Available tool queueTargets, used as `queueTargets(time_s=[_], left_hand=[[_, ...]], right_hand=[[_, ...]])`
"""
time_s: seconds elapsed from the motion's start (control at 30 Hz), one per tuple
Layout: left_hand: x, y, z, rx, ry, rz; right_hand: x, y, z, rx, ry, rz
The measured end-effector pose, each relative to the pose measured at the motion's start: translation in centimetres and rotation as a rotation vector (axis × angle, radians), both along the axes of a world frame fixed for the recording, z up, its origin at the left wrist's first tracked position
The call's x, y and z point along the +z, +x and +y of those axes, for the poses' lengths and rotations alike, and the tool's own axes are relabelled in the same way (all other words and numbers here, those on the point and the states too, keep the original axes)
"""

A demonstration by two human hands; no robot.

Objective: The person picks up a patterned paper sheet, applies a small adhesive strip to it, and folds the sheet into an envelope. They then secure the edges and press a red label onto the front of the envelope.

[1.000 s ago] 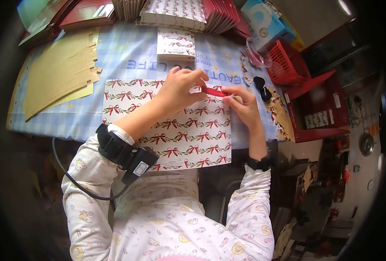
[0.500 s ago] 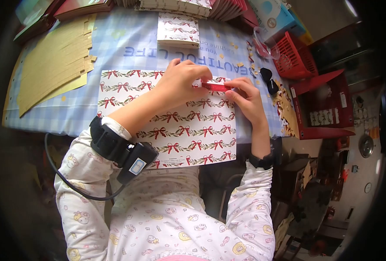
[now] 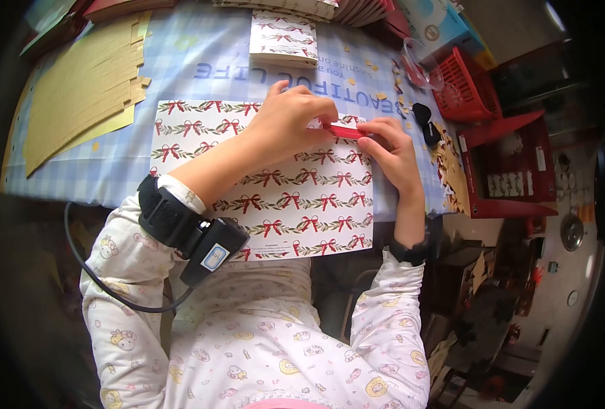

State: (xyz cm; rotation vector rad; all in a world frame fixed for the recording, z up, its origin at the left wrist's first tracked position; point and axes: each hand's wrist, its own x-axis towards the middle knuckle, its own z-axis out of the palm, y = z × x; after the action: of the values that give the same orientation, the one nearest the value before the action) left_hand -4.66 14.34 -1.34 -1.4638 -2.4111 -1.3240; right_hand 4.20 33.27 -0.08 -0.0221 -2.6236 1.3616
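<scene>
My left hand (image 3: 290,121) and right hand (image 3: 399,155) pinch a red strip (image 3: 347,132), likely steadying it, at two o'clock over the sheet (image 3: 282,198)!

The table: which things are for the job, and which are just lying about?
For the job:
- red strip, held between left hand and right hand
- bow-print sheet beneath them

Probably just lying about:
- red basket
- blue box
- open red box
</scene>
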Motion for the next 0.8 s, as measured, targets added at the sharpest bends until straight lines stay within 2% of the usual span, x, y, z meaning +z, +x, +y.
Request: queueTargets(time_s=[0.23,0.8], left_hand=[[0.03,0.00,0.01,0.008,-0.015,0.012],[0.50,0.09,-0.02,0.039,-0.073,0.029]], right_hand=[[0.25,0.11,-0.03,0.026,0.149,0.042],[0.08,0.07,0.11,0.022,0.118,0.032]])
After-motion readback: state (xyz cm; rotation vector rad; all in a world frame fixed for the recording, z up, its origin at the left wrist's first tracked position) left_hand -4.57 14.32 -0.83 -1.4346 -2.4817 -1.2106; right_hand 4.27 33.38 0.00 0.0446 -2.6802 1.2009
